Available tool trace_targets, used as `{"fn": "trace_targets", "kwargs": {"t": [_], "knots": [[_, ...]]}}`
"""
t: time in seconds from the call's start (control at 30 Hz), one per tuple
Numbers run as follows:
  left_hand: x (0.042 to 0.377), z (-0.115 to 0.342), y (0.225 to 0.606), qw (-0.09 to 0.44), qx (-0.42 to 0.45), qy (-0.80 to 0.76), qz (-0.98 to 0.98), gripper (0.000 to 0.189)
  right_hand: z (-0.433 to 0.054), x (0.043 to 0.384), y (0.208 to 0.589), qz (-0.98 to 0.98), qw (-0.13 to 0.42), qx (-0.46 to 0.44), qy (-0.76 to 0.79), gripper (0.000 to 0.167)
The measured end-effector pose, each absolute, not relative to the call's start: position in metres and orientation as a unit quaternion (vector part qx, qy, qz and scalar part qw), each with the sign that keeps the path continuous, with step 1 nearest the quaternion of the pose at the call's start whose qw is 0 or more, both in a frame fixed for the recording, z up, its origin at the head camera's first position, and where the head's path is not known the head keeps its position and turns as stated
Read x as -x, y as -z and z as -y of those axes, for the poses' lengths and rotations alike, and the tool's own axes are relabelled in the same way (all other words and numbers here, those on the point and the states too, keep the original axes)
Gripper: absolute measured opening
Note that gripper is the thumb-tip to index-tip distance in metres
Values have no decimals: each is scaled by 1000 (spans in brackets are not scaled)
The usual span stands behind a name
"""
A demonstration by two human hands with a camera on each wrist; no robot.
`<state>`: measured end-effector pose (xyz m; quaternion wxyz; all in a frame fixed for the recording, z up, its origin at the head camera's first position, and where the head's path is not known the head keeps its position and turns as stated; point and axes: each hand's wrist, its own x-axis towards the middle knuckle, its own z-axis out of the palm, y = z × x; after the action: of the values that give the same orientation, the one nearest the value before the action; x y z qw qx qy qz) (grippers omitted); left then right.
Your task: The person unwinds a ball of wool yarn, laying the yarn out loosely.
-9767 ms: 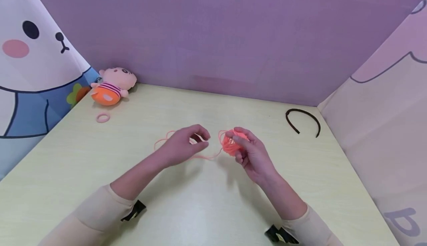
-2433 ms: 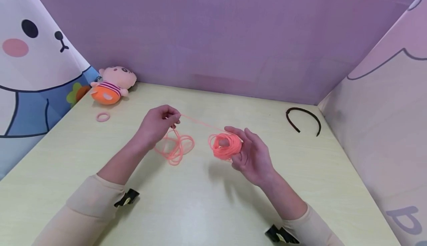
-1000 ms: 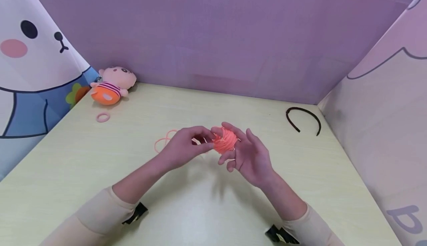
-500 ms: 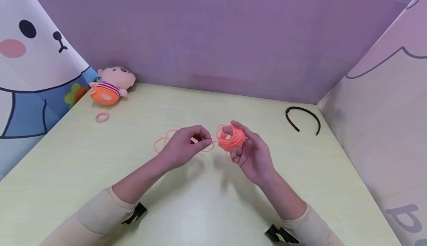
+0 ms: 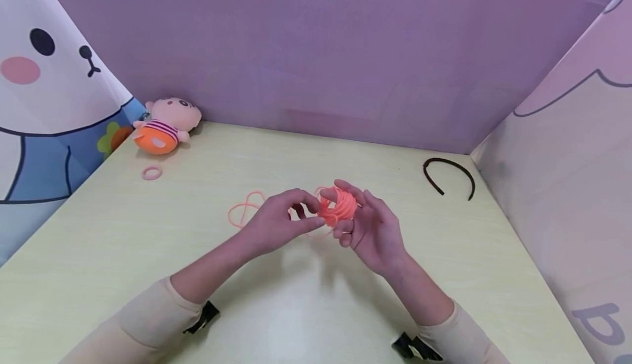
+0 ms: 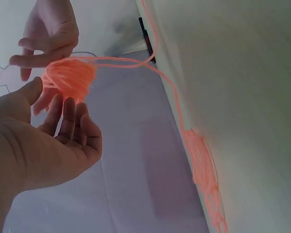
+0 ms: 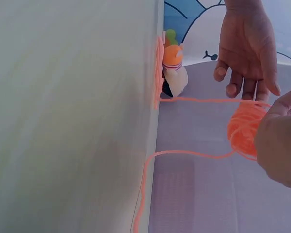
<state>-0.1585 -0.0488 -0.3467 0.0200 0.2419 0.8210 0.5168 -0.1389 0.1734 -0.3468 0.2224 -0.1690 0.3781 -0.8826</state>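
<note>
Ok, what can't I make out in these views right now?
Left wrist view: the rest of the loose yarn, cut off by the bottom edge.
Right wrist view: one side of the yarn bundle, covered by the right hand.
Head view: whether the left hand pinches any yarn; the contact is too small.

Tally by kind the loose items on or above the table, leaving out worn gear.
Coral yarn, wound part and loose loops together: 1
Pink plush toy with striped top: 1
Round pink ring: 1
Dark brown curved headband: 1
Total: 4
</note>
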Motion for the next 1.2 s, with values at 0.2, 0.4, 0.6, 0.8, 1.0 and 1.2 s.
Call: {"fn": "trace_targets", "kwargs": {"t": [0.2,0.4,0.6,0.8,1.0,1.2], "knots": [[153,44,346,36,-227,-500,-835,7,-174,140,349,-345,244,235,876,56],[149,41,345,149,-217,-490,-831,32,-175,141,351,-307,257,276,874,62],[152,46,345,145,-230,-504,-820,9,-175,141,351,-303,247,268,880,62],[159,54,337,130,-198,-496,-835,7,-176,140,348,-338,208,214,893,57],[172,69,335,90,-166,-494,-849,8,-176,140,346,-392,170,155,891,52],[184,83,333,46,-128,-495,-858,10,-176,141,347,-407,165,148,886,44]]}}
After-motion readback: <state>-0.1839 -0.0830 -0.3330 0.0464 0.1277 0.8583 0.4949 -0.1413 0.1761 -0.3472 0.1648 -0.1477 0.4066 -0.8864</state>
